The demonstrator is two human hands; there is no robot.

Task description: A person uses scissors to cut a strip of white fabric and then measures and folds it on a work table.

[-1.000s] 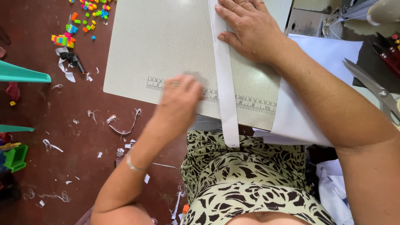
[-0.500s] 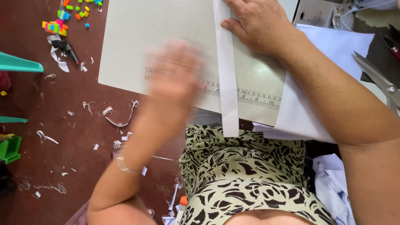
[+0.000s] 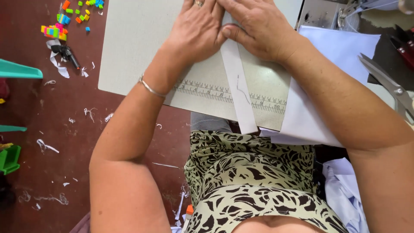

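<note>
Both your hands lie flat on the long white fabric strip [image 3: 238, 88], which runs lengthwise across the pale grey work board with a printed ruler scale [image 3: 129, 51] and hangs a little past the board's near edge, above your lap. Your left hand [image 3: 196, 32] presses palm-down with the fingers spread and released, gripping nothing, on the board just left of the strip's far end. Your right hand [image 3: 256, 30] sits touching the left one, fingers flattened over the strip and the thumb lying along its edge; it pins the cloth and does not pinch it.

Judging from this, the step in hand is smoothing or creasing the strip against the board. To do it well, keep the strip's long edge square to the ruler scale, which crosses under the strip nearer to you, and press with flat fingers so the cloth does not ripple. A loose dark thread [image 3: 241, 90] lies on the strip near the scale; it may be worth picking off so it does not get pressed in.

The larger sheet of white fabric [image 3: 340, 47] lies right of the board, tucked partly under your right forearm, so watch that it does not drag. The metal scissors [image 3: 388, 86] rest beyond that sheet, well apart from the strip. Left of the board, on the dark red floor [image 3: 64, 129], lie small bright plastic blocks [image 3: 54, 31].
</note>
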